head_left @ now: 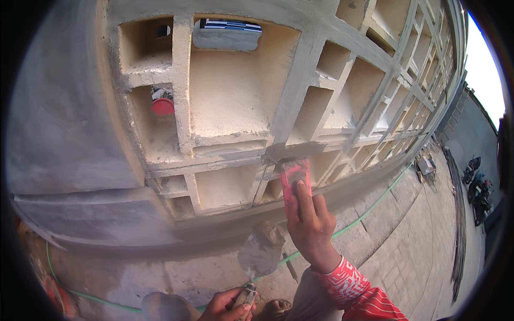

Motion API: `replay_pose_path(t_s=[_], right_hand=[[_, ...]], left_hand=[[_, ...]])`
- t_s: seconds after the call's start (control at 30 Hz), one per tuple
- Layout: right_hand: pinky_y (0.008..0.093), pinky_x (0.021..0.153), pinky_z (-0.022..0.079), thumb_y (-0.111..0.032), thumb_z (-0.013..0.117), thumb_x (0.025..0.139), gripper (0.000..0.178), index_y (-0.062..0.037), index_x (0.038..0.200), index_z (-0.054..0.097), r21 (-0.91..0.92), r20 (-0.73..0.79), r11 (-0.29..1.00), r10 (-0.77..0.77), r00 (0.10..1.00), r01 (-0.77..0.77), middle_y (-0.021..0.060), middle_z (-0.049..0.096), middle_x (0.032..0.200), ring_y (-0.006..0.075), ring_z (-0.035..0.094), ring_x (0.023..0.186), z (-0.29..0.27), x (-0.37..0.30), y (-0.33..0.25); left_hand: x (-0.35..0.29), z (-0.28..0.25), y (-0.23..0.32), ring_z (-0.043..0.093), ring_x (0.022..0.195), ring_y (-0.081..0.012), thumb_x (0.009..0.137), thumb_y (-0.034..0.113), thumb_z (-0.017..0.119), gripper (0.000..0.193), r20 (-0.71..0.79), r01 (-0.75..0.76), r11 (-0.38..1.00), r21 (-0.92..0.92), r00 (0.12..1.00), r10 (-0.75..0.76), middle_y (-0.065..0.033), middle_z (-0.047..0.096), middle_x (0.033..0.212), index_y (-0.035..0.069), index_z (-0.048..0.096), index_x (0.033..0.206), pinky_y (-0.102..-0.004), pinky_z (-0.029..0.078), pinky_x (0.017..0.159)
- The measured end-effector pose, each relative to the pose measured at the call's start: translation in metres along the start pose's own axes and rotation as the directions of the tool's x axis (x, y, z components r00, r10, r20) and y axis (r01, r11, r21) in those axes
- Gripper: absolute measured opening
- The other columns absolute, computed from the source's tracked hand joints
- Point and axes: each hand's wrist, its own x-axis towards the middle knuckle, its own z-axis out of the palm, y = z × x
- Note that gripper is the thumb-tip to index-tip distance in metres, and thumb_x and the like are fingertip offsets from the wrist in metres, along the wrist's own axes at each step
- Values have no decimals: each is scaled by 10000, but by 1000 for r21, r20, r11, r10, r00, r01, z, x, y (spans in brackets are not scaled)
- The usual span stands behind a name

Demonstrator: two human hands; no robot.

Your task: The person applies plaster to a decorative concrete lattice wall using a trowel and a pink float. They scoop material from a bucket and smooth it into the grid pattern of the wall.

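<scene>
My right hand (312,229) is closed around a pink, cement-smeared plastering float (296,171), its thumb and fingers along the sides. The float lies against a ledge of the pale lattice wall (285,88), where a darker, damp-looking band of mortar (294,150) covers the joint. Low in front of me, my left hand (229,306) grips a trowel (256,258) by its handle. A lump of grey mortar (270,234) sits at the far end of the trowel's blade, below the wall's bottom edge and apart from it.
A green hose (369,211) runs along the paved ground by the wall's foot. To the right lie long dark rods (459,241), with a parked motorcycle (478,195) beyond. A smooth grey wall section (59,123) stands at left. My foot (276,309) shows below.
</scene>
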Motion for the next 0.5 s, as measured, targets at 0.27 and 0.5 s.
replay_pose_path(t_s=[0.27,0.5], right_hand=[[308,439,446,-127,725,871,397,-36,1255,680,100,10,995,-21,1000,20,38,506,724,161,525,490,-8,34,-28],[315,432,446,-137,726,870,421,-30,1272,665,124,97,992,-10,995,-2,44,512,735,169,523,482,-14,7,-33]], left_hand=[[1,-3,-6,586,581,-127,954,276,633,275,-11,-21,999,26,1000,22,-54,606,740,24,583,1053,-269,490,522],[-2,-6,1,590,597,-127,937,309,654,311,-1,44,999,7,999,-44,-44,598,752,26,583,1043,-272,491,526]])
